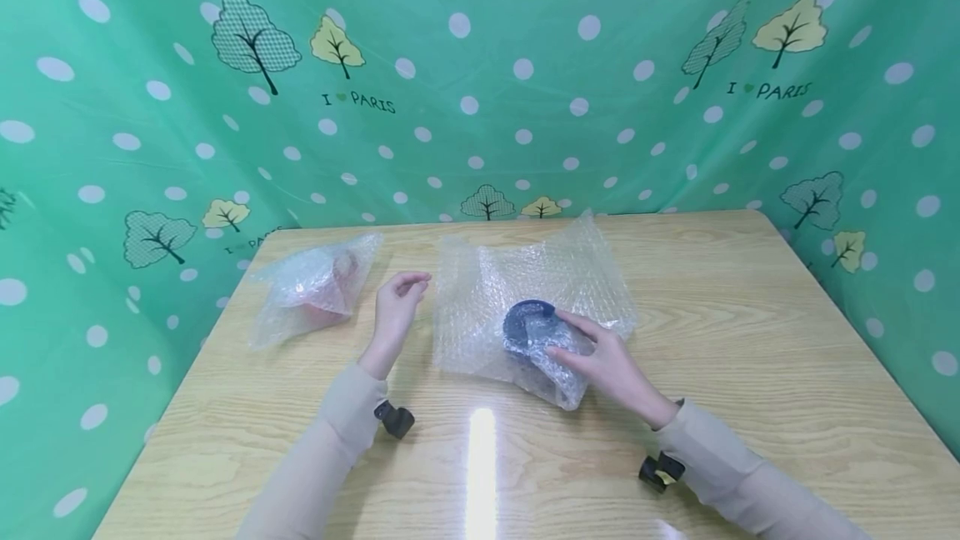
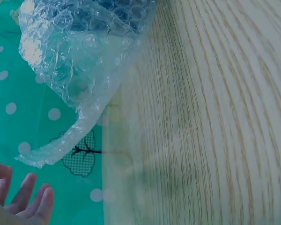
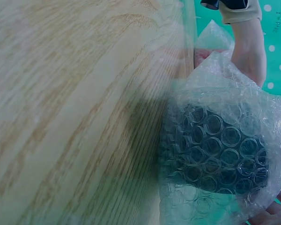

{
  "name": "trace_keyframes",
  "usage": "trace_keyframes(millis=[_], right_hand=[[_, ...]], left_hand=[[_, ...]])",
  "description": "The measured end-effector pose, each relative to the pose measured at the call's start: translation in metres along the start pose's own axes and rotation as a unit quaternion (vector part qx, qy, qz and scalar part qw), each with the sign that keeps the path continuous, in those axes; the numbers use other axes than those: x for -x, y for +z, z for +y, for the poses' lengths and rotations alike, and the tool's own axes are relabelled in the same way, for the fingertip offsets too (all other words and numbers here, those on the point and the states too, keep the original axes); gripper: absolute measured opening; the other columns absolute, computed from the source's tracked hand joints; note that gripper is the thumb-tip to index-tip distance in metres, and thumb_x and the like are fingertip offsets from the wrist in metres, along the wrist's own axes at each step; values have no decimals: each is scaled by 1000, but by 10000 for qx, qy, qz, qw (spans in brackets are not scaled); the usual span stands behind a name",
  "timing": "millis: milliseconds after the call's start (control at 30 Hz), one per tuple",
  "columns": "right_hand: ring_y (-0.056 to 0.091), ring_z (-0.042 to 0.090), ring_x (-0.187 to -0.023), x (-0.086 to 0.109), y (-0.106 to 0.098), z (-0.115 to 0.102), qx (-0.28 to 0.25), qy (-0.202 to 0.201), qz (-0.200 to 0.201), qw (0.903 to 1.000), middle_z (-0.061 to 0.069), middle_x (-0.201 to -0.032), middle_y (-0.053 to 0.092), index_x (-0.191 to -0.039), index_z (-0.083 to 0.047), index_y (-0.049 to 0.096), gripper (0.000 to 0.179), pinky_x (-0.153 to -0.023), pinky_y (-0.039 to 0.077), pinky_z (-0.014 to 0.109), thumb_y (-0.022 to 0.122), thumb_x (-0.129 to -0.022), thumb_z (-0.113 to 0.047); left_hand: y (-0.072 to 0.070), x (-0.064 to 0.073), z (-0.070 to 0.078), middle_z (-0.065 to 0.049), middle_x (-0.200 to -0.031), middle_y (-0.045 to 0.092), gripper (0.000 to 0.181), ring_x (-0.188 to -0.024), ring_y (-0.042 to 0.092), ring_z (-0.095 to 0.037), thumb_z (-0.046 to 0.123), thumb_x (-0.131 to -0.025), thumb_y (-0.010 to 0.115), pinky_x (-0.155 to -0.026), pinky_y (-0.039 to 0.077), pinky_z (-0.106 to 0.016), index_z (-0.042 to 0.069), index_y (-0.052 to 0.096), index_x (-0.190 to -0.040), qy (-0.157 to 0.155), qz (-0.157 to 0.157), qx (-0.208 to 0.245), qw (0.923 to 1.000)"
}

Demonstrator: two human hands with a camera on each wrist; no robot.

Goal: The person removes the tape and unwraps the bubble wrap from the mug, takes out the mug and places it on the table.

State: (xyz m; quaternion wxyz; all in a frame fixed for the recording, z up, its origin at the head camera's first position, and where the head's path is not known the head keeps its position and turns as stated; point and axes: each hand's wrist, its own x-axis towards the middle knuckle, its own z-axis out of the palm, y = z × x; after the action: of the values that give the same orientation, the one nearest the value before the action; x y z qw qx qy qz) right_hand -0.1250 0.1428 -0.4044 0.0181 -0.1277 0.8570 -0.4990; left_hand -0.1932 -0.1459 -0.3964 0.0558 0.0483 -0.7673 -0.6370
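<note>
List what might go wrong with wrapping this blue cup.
Wrap springing open: only the right hand holds the folded bubble wrap on the blue cup, while the left hand holds nothing; letting go might loosen the fold.

Bare rim: part of the cup's blue rim shows uncovered, so it could chip if knocked on the table.

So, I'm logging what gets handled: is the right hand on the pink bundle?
No, the right hand grips the dark blue object and its bubble wrap, while the pink bundle lies apart on the left.
</note>
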Motion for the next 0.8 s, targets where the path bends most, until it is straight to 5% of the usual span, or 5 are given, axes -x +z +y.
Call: trace_keyframes(millis=[233,533,800], right_hand=[[40,33,-120,1,-1,-2,-10,-14,6,10000,16,-130,44,-128,-11,46,62,-99,32,45,67,-75,-36],[39,33,-120,0,-1,-1,25,-67,23,10000,16,-130,44,-128,-10,45,63,-100,30,46,67,-75,-36],[39,33,-120,0,-1,-1,19,-49,12,10000,16,-130,44,-128,-10,45,63,-100,30,46,67,-75,-36]], left_hand=[[4,7,3,-18,-110,58,19,-105,52,-25,4,-87,50,-93,42,-34,-3,56,-104,668,-47,-194,9976],[15,22,20,-23,-110,55,21,-105,51,-34,-3,-85,52,-90,44,-31,-10,54,-104,1125,-537,243,9919],[21,39,38,-30,-111,51,25,-103,48,-42,-12,-81,51,-94,38,-47,-16,49,-106,1512,-1102,109,9823]])
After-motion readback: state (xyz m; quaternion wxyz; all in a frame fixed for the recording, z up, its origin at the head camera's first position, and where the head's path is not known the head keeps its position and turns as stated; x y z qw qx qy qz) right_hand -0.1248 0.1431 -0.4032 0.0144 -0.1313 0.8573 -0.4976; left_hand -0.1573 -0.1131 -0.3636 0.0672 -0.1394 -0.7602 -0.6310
